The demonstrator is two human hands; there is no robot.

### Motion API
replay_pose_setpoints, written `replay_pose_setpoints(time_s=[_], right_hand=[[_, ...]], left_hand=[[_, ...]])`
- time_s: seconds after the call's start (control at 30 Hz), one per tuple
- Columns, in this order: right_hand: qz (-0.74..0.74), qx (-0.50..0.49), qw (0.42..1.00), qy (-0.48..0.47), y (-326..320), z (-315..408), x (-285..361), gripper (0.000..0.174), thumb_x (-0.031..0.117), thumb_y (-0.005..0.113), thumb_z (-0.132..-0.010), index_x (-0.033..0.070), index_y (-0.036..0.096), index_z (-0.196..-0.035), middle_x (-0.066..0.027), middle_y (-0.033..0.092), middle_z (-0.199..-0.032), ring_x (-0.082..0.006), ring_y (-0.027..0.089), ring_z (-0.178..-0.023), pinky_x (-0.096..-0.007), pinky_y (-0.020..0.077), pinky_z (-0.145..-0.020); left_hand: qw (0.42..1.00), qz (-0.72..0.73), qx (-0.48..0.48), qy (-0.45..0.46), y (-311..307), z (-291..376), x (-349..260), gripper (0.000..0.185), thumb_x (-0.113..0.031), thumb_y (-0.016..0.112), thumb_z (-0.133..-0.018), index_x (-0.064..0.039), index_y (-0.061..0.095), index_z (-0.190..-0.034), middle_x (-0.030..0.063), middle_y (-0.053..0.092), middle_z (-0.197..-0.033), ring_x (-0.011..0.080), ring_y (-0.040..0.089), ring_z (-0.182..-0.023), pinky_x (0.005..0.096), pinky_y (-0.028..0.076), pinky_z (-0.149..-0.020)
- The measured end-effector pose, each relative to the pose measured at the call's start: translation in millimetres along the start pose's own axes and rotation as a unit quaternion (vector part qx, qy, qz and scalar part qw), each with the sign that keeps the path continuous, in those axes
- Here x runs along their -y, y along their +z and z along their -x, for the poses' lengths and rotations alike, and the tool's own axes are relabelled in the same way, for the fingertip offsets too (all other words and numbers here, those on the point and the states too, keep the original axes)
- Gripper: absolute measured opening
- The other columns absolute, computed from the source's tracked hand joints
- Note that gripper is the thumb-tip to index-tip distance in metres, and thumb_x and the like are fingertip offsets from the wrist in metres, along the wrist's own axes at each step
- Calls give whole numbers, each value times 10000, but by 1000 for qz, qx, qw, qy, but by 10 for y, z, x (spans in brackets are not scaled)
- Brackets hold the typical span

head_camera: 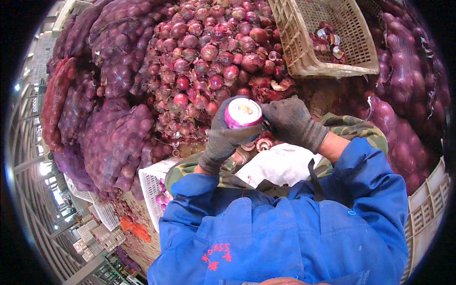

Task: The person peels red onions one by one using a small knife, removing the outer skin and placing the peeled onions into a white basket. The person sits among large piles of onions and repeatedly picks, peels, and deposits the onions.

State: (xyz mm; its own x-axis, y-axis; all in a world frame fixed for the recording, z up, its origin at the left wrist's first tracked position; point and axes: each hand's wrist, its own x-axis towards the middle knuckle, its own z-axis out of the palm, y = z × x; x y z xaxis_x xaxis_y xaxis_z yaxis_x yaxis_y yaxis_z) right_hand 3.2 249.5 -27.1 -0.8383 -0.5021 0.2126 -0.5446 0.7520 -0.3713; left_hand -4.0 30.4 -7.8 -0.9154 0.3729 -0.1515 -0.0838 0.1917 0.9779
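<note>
My left hand (224, 139), in a dark grey work glove, grips a red onion (244, 112) whose cut end faces up, showing white rings and a brownish centre. Close by on the right, my gloved right hand (290, 119) is closed in a fist. It appears to hold a small knife, mostly hidden by the glove; a thin, blurred blade (233, 132) seems to cross below the onion. Under the hands, onion end pieces (264, 144) lie beside a white cloth (279, 164) on my lap.
A heap of loose red onions (210, 53) rises ahead. Mesh sacks of onions (117, 139) flank it left, with more sacks (406, 142) right. A plastic crate (331, 71) at upper right holds onion scraps. Left of my lap, a white crate (149, 192) contains peeled onions.
</note>
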Motion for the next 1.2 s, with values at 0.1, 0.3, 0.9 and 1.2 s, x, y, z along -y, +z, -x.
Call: replay_pose_setpoints(time_s=[0.1, 0.3, 0.9, 1.2], right_hand=[[-13, 2, 1000, -5, 98, 21, -38, 118, 222, 660, -807, 128, 606, -853, -86, 660, -705, -292, 700, -656, -433, 527, -535], [-6, 18, 999, 50, 222, 14, -232, 135, 264, 660, -854, 138, 616, -877, -91, 669, -724, -302, 701, -664, -444, 529, -535], [13, 104, 958, 267, 51, -72, -611, 242, 256, 730, -797, 64, 706, -943, -172, 724, -898, -366, 716, -917, -479, 562, -776], [-568, 51, 757, 319, -176, -120, -157, 312, 132, 653, -916, 14, 661, -1204, -75, 720, -815, -124, 656, -628, -279, 527, -514]], left_hand=[[999, 16, 20, -23, 3, 20, 2, 748, -108, 911, -714, -30, 509, -1340, 80, 641, -1228, 183, 635, -1129, 339, 524, -993], [995, 85, 38, -45, -20, 51, -30, 677, -92, 891, -719, -18, 542, -1295, 84, 672, -1179, 185, 662, -1080, 339, 536, -971], [974, 201, 90, -59, -172, 59, -138, 1002, -91, 937, -590, -33, 430, -1452, 84, 634, -1290, 200, 636, -1166, 354, 503, -1042], [989, 110, 11, 101, -205, -32, -84, 1169, -134, 995, -561, -32, 322, -1511, 151, 544, -1420, 241, 552, -1292, 390, 458, -1104]])
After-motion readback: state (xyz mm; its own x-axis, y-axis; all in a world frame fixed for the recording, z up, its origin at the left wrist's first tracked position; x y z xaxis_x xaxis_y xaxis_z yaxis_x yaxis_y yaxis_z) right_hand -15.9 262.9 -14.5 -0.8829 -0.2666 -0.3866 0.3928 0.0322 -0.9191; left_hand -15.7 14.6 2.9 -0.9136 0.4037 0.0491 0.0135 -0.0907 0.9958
